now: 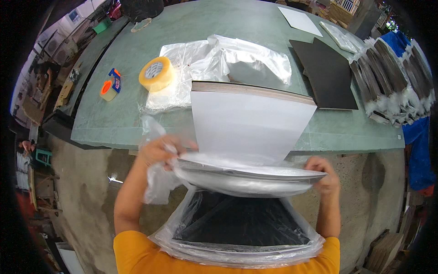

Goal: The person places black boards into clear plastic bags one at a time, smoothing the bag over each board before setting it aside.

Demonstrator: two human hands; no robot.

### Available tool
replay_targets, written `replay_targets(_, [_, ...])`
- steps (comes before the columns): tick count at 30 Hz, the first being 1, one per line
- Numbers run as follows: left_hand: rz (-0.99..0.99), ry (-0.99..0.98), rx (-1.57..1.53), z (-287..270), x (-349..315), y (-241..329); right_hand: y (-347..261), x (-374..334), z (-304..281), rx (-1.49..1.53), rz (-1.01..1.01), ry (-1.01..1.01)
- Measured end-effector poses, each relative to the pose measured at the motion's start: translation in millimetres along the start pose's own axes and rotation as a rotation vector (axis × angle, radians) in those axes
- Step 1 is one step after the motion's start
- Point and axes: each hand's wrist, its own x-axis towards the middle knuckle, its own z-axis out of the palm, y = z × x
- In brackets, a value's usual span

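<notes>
A clear plastic bag (246, 186), its mouth spread wide, stretches between my two hands. My left hand (160, 151), blurred by motion, closes on the bag's left edge, where loose film hangs down. At the other end my right hand (325, 176) pinches the bag's rim between thumb and fingers. Below the mouth, a black panel (242, 219) shows through the film, close to my body. Just beyond the bag, a stack of white-faced boards (251, 118) stands tilted at the table's near edge; its lower end is hidden behind the bag's rim.
On the green table (114, 130) lie a tape roll (156, 74), a smaller tape dispenser (111, 85), clear plastic bags (182, 57) and black boards (328, 75). A white sheet (300, 21) lies farther back. Wrapped stacks (390, 77) crowd the right end.
</notes>
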Motion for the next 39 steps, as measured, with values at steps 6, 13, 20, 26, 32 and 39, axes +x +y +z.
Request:
replay_targets(6, [-0.261, 0.088, -0.108, -11, 8, -200, 176, 9, 14, 0.312, 0.413, 0.715])
replay_targets(13, [-0.141, -0.136, -0.398, 26, 11, -126, 236, -1, -20, -0.526, 0.335, 0.447])
replay_targets(20, [-0.193, 0.408, 0.223, 34, 48, -231, 247, 18, -13, -0.893, 0.433, 0.635])
replay_targets(26, [0.02, 0.254, 0.664, 50, 9, -35, 8, 15, 38, -0.46, 0.223, 0.134])
replay_targets(32, [0.127, -0.726, 0.292, 132, 5, -1, 42, 17, 93, -0.426, 0.049, -1.063])
replay_targets(39, [0.187, -0.111, 0.794, 91, 83, -156, 150, 54, 40, -0.875, 0.552, -0.636])
